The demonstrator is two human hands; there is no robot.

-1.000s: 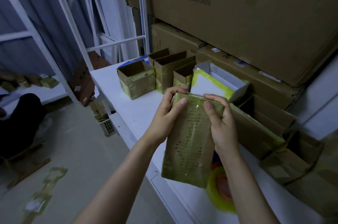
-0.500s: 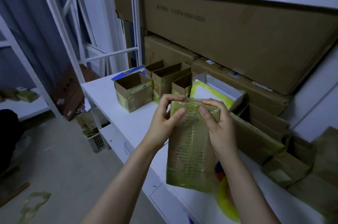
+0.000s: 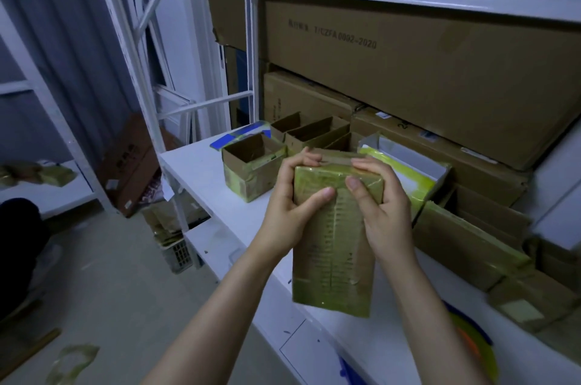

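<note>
Forearms rise from the lower edge of the view, and both hands meet on a taped cardboard box (image 3: 333,252), held upright in the air just above the front of the white shelf (image 3: 198,170). The left hand (image 3: 290,214) takes the box's upper left edge and the right hand (image 3: 385,221) its upper right. Each grip is closed on the box, fingers curled over the top end and thumbs (image 3: 319,195) pressed on the near face.

Held by one end with no visible strain, the box seems light, and its board looks stiff enough to keep its shape. The glossy yellow-green tape wrapped around it is probably slick, so the corners and edges of the top end look like the surest places to hold it. Print runs down the near face but is too dim to read. The contents, the far face and the fingertips behind the top are hidden.

Low on the right, a yellow and orange roll (image 3: 478,350), perhaps tape, is cut off by the right forearm and the frame. Beyond the hands stands a small open box (image 3: 251,170), and a white-lined box (image 3: 408,161) is partly covered by the right hand. Farthest back, a large carton (image 3: 440,79) fills the rack.
</note>
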